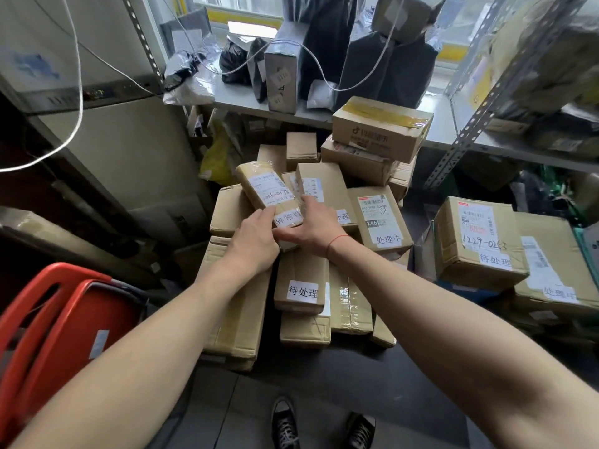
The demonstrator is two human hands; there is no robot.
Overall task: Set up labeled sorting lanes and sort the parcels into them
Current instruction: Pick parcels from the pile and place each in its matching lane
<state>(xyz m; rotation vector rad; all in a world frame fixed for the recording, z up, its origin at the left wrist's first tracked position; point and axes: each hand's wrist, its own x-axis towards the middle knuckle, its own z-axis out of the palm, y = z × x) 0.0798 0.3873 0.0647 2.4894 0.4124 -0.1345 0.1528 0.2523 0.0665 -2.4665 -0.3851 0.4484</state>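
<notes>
Both hands work one slim parcel [269, 189] atop the middle stack: the left hand [251, 243] grips its near end, fingers curled at its edge, while the right hand [312, 226] lies flat with fingers straight, pressing beside its white 异常件 label [288, 218]. Labels already mark several boxes, 待处理 [303, 291] on a box nearer the feet and 处理中 [388, 238] on the box to the right, so the lanes look set up. Sorting seems partly done, since unlabelled boxes [381, 128] and bags on the shelf [246, 102] behind appear left to place.
</notes>
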